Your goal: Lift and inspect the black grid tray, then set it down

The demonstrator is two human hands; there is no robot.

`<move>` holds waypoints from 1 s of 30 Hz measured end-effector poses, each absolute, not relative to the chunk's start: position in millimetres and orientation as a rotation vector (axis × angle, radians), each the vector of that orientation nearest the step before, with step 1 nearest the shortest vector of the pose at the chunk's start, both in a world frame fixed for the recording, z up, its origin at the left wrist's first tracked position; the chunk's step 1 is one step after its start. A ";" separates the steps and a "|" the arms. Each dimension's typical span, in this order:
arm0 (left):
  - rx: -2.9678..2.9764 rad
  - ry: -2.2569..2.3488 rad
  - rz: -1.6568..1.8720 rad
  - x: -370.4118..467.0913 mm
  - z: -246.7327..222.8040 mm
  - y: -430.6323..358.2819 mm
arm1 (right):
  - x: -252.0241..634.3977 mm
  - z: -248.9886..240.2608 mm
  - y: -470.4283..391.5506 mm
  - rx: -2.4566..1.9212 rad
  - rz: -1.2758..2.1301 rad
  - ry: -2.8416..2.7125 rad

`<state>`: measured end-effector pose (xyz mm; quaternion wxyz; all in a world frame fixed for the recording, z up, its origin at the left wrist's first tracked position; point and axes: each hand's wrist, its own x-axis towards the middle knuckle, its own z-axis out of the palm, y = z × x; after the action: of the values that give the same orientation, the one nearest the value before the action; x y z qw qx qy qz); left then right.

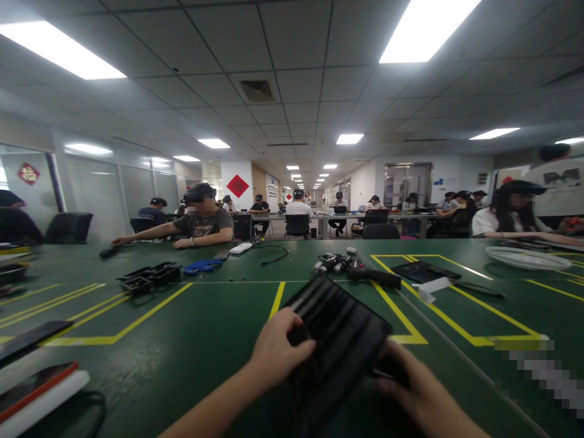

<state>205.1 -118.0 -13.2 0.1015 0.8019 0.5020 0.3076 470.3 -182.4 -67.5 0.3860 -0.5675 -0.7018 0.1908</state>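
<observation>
A black rectangular panel [342, 331] with parallel ridges is tilted up above the near edge of the green table. My left hand [280, 344] is closed on its left edge, the thumb lying over the ridged face. On the opposite edge my right hand [406, 374] grips it, fingers curled partly behind. Motion blurs the panel's lower end, and its exact kind cannot be made out. Just beyond it lie a black power drill [374, 277] and a cluster of dark and silvery cylindrical parts [331, 263].
Yellow tape [150, 313] marks areas on the green table [196, 377]. Black trays [150, 277] and blue gloves [201, 266] lie to the left, near a phone [39, 383]. Right are a flat black item [426, 272] and a white plate [527, 258]. A person [205, 222] sits opposite.
</observation>
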 end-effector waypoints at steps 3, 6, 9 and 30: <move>2.213 2.036 0.859 162.0 -1.3 -78.6 | 505.3 -61.2 -167.0 -1.737 0.358 -1.692; 2.028 2.438 0.636 112.2 1.8 -50.7 | 539.2 -62.6 -158.2 -1.995 0.168 -1.664; 1.899 2.547 0.518 75.0 -3.9 -39.5 | 553.5 -70.4 -154.8 -2.131 0.151 -1.669; 2.783 1.158 0.352 178.2 -36.2 -113.5 | 545.7 -77.4 -155.5 -2.173 0.045 -1.616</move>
<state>178.2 -113.5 -36.2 0.0533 0.9158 0.3809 0.1159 545.7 -155.5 -77.4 0.2146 -0.7836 -0.5828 0.0161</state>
